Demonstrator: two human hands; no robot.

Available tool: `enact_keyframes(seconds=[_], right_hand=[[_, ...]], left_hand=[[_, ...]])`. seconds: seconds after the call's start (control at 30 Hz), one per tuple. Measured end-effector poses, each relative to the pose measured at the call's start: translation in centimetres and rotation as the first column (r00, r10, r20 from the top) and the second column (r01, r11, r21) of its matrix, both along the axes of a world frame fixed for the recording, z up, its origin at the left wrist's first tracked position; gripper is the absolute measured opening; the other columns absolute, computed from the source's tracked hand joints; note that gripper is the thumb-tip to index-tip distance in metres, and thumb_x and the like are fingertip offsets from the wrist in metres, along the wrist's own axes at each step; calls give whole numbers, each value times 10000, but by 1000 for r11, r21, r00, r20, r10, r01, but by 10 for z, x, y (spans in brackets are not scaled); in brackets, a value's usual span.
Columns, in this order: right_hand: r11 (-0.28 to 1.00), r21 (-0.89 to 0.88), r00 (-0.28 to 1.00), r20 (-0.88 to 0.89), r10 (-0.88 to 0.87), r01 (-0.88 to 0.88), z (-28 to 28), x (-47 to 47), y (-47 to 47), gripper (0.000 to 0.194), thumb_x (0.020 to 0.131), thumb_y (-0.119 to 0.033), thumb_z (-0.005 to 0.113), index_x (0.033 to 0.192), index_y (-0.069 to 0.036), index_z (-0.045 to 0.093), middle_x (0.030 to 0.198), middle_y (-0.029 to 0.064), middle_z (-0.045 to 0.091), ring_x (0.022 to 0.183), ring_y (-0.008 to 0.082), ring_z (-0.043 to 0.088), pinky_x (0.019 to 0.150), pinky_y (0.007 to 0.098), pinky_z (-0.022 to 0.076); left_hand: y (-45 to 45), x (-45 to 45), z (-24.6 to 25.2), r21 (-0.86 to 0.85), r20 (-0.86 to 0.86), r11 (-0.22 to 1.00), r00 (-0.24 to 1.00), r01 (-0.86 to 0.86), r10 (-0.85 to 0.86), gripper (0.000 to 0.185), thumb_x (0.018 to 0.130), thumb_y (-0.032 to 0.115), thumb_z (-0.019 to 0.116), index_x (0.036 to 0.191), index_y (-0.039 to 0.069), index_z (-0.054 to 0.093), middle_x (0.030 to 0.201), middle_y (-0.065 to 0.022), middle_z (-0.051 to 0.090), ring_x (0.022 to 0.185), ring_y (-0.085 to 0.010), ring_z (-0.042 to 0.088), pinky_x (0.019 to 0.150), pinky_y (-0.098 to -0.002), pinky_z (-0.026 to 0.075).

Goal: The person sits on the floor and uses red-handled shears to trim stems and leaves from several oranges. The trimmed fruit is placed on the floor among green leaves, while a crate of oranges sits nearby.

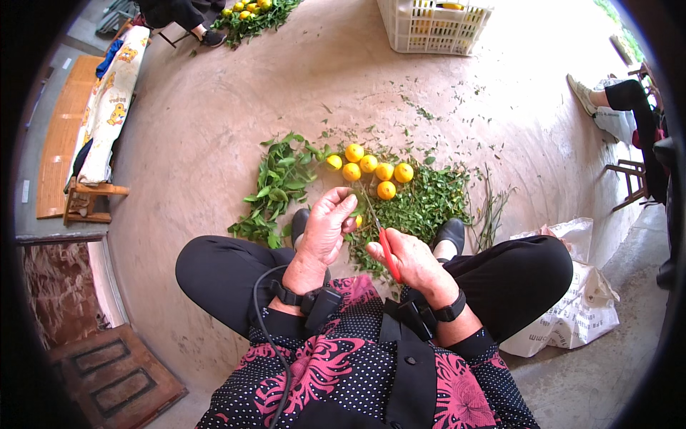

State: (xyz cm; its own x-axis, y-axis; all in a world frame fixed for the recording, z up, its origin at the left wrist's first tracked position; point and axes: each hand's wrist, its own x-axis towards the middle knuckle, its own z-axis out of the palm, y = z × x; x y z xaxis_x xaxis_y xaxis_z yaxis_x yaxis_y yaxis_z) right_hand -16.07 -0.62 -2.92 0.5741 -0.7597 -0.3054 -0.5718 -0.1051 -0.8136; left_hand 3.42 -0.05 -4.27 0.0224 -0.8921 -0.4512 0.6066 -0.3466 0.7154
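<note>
My left hand (324, 225) pinches a green leaf (359, 204) between thumb and fingers. In my right hand (420, 260) are scissors with red handles (387, 252), and their metal blades point up beside that leaf. Several yellow-orange citrus fruits (384, 171) lie on the floor just beyond my hands. Another yellow fruit (359, 220) shows partly behind my left fingers. Right of the fruits spreads a heap of small cut leaves (437, 195). Uncut leafy sprigs (278, 179) are piled to the left.
Thin bare stems (490, 209) lie by my right shoe. Printed white sacks (568, 305) rest beside my right knee. Ahead stands a white plastic crate (439, 29) containing yellow items. A wooden bench (96, 189) is at left. Two other people's legs (185, 13) (624, 96) appear at the edges.
</note>
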Motion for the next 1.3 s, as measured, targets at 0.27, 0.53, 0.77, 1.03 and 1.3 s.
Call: enact_keyframes(seconds=[0.27, 0.53, 0.77, 1.03, 1.3], right_hand=[[996, 46, 997, 26, 69, -71, -2, 3, 5, 544, 915, -576, 532, 1021, -43, 516, 947, 214, 637, 902, 406, 635, 740, 472, 509], [995, 96, 996, 89, -11, 2, -8, 6, 4, 478, 949, -510, 505, 970, -35, 541, 894, 223, 632, 868, 422, 617, 725, 489, 484], [982, 181, 989, 130, -75, 51, -6, 6, 2, 468, 971, -482, 469, 933, -24, 556, 821, 234, 626, 822, 434, 611, 701, 495, 474], [969, 240, 987, 133, -85, 51, -3, 4, -1, 506, 991, -502, 423, 862, -23, 523, 658, 134, 592, 592, 269, 615, 555, 377, 477], [970, 238, 994, 88, -65, 42, -2, 5, 0, 483, 984, -473, 457, 857, -16, 550, 752, 247, 614, 761, 443, 608, 652, 502, 459]], left_hand=[[2, -14, 3, -63, -37, 978, 980, -198, 196, 82, 969, 111, 593, 1049, 94, 585, 831, 53, 571, 620, -49, 484, 578, -205, 445], [6, -37, -2, -78, 69, 988, 988, -132, 137, 88, 985, 166, 583, 1038, 102, 557, 807, 52, 561, 626, -34, 476, 575, -178, 408], [6, -34, -2, -31, 121, 996, 989, -83, 86, 136, 988, 183, 572, 1076, 80, 582, 824, 21, 608, 679, -55, 525, 625, -204, 432], [6, -25, -4, -56, 132, 998, 991, -17, 25, 140, 971, 149, 587, 1085, 74, 618, 890, 2, 660, 744, -79, 593, 687, -226, 482], [6, -22, -7, -33, 151, 999, 988, -11, 16, 137, 968, 139, 586, 1090, 91, 626, 889, 37, 662, 740, -32, 572, 665, -186, 451]])
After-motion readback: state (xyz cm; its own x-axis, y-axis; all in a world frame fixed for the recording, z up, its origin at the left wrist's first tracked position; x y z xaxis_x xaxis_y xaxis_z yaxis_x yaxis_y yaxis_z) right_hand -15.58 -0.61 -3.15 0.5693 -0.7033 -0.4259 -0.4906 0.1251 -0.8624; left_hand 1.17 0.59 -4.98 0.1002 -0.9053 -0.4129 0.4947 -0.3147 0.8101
